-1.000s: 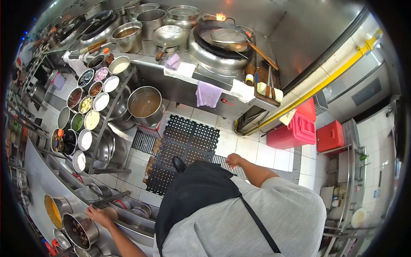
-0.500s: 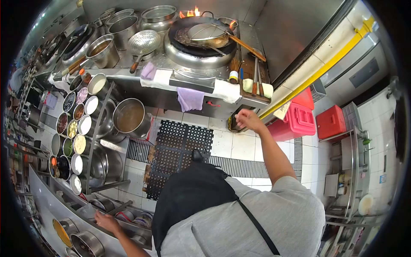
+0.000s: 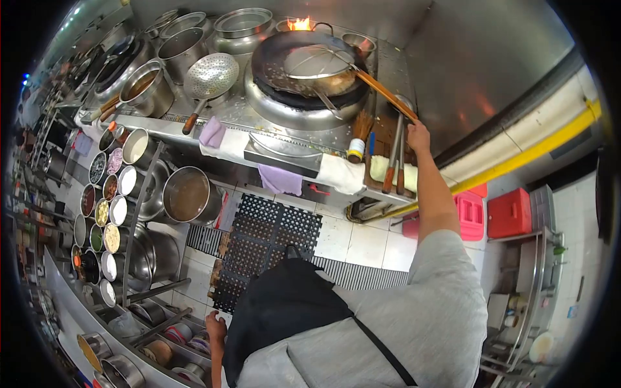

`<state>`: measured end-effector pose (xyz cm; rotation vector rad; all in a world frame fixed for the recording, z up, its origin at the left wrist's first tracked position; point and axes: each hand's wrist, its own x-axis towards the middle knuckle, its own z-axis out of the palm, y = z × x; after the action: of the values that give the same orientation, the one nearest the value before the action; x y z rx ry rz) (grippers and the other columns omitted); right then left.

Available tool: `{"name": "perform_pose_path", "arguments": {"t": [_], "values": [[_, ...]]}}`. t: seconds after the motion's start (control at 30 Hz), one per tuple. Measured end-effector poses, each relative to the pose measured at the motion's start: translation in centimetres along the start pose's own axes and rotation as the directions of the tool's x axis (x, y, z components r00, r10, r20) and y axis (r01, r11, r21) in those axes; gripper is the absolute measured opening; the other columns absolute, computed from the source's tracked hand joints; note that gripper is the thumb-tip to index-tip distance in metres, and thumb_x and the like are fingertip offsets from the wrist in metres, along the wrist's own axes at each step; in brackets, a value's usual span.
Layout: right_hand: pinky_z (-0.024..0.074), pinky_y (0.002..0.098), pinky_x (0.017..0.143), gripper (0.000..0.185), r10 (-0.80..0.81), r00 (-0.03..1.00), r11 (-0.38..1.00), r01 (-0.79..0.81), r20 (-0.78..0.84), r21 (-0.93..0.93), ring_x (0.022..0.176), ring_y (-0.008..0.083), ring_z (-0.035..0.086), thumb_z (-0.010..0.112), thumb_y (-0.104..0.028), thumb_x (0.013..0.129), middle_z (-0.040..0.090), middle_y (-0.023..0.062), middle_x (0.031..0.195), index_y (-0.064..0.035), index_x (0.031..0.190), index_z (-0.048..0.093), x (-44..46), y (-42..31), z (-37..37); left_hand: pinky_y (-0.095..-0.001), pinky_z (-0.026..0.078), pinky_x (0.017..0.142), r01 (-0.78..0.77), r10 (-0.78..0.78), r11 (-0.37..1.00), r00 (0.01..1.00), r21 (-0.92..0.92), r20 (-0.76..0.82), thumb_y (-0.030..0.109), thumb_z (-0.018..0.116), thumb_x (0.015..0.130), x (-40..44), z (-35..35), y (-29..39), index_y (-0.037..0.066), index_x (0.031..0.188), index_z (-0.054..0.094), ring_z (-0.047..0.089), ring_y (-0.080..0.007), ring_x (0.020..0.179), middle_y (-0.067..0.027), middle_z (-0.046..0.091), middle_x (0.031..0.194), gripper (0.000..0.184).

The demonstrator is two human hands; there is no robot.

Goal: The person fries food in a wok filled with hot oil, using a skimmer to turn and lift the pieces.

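My right hand (image 3: pixel 419 137) is closed on the far end of the long wooden handle of a wire-mesh strainer (image 3: pixel 317 63). The strainer's round head lies over a black wok (image 3: pixel 268 58) on the stove, with food partly visible under the mesh. The metal handle of another utensil (image 3: pixel 328 102) sticks out over the wok's front rim. Low beside the black apron (image 3: pixel 278 304) hangs my left hand (image 3: pixel 216 328), its fingers loosely bent and apart with nothing seen in them. It is near the shelf of pots on the left.
Flames (image 3: pixel 299 24) rise behind the wok. A perforated ladle (image 3: pixel 211 76) and several pots stand left of it. A brush (image 3: pixel 359 137) and wooden-handled tools lie right. Ingredient containers (image 3: pixel 112 238) line the left rack. A black mat (image 3: pixel 265 239) covers part of the floor.
My right hand has moved up and forward from above the floor to the strainer's handle and closed on it. My left hand has drawn back from the left shelf toward my body.
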<state>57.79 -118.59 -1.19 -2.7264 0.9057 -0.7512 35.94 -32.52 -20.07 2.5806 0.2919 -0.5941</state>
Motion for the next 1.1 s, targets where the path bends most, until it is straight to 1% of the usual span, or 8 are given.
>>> {"name": "perform_pose_path", "arguments": {"t": [0.13,0.27,0.4,0.63,0.7,0.93,1.0,1.1], "values": [[0.0401,0.0435,0.094,0.044,0.004,0.996,0.996,0.003,0.086,-0.085,0.111,0.0388,0.049,0.053,-0.01,0.081,0.051,0.0263,0.118,0.0032,0.122,0.045,4.4,0.7,2.3,-0.0411,0.048,0.079,0.143,-0.131,0.983,0.986,0.117,-0.099,0.007,0.057,0.073,-1.9,-0.1,-2.8,0.007,0.101,0.061,0.06,-0.0351,0.093,-0.0187,0.062,0.097,0.028],[0.0335,0.0404,0.102,0.054,-0.086,0.986,0.977,0.111,0.14,-0.181,0.122,0.0354,0.04,0.049,-0.002,0.08,0.044,0.0244,0.128,0.0023,0.132,0.035,7.7,4.1,6.1,-0.0337,0.049,0.07,0.19,-0.195,0.981,0.972,-0.047,-0.135,0.008,0.053,0.075,-3.9,0.1,-5.9,0.003,0.095,0.059,0.063,-0.0277,0.08,-0.015,0.064,0.083,0.022],[0.0359,0.0398,0.1,0.06,0.094,0.893,0.991,-0.044,0.441,-0.124,0.123,0.0359,0.039,0.049,0.002,0.08,0.035,0.0197,0.137,-0.0039,0.137,0.029,8.6,1.2,4.4,-0.0382,0.049,0.075,0.306,-0.303,0.951,0.95,0.034,-0.077,0.013,0.057,0.078,-5.2,0.6,-7.4,0.003,0.096,0.061,0.062,-0.0341,0.087,-0.0184,0.064,0.089,0.021],[0.0423,0.0422,0.091,0.046,-0.049,0.874,0.924,0.223,0.483,-0.31,0.107,0.036,0.052,0.058,-0.004,0.077,0.05,0.0186,0.117,-0.0064,0.121,0.044,8.3,-1.2,2.2,-0.0401,0.049,0.074,0.262,-0.253,0.963,0.96,0.065,-0.116,0.01,0.053,0.076,-4.8,-0.1,-4.6,0.003,0.097,0.061,0.061,-0.0365,0.084,-0.0191,0.064,0.088,0.024],[0.0425,0.045,0.083,0.034,-0.19,0.866,0.962,0.259,0.463,-0.091,0.101,0.0393,0.053,0.062,-0.008,0.072,0.056,0.0246,0.101,-0.0015,0.102,0.047,7.3,-4.1,-0.5,-0.0399,0.049,0.074,0.249,-0.247,0.968,0.967,0.019,-0.069,0.01,0.053,0.076,-4.2,0.5,-4.6,0.003,0.098,0.061,0.061,-0.036,0.084,-0.0192,0.064,0.087,0.024],[0.045,0.0451,0.079,0.037,-0.186,0.934,0.982,0.173,0.304,0.071,0.093,0.042,0.057,0.059,-0.018,0.074,0.06,0.0271,0.094,-0.0003,0.106,0.052,3.3,-12.9,-6.5,-0.0371,0.048,0.075,0.124,-0.103,0.967,0.989,-0.222,0.102,0.012,0.055,0.075,1.0,-0.1,-0.9,0.003,0.104,0.059,0.061,-0.0319,0.083,-0.0193,0.062,0.089,0.031],[0.0445,0.0458,0.079,0.037,-0.119,0.946,0.992,0.1,0.301,0.078,0.093,0.0424,0.057,0.059,-0.02,0.074,0.06,0.0282,0.093,0.0004,0.104,0.053,2.0,-13.7,-6.6,-0.0364,0.047,0.075,-0.039,0.052,0.96,0.998,-0.277,0.038,0.013,0.056,0.075,2.6,-2.1,2.3,0.003,0.105,0.058,0.061,-0.0303,0.082,-0.0178,0.062,0.087,0.032],[0.0463,0.0407,0.073,0.037,-0.059,0.938,0.986,0.001,0.341,0.168,0.079,0.035,0.061,0.058,-0.02,0.073,0.061,0.0227,0.081,0.0034,0.101,0.053,-0.3,-15.6,-8.0,-0.0353,0.047,0.076,-0.057,0.086,0.922,0.995,-0.384,0.059,0.014,0.057,0.075,4.4,-3.0,2.6,0.003,0.106,0.057,0.061,-0.0283,0.082,-0.0155,0.063,0.086,0.033]]}}
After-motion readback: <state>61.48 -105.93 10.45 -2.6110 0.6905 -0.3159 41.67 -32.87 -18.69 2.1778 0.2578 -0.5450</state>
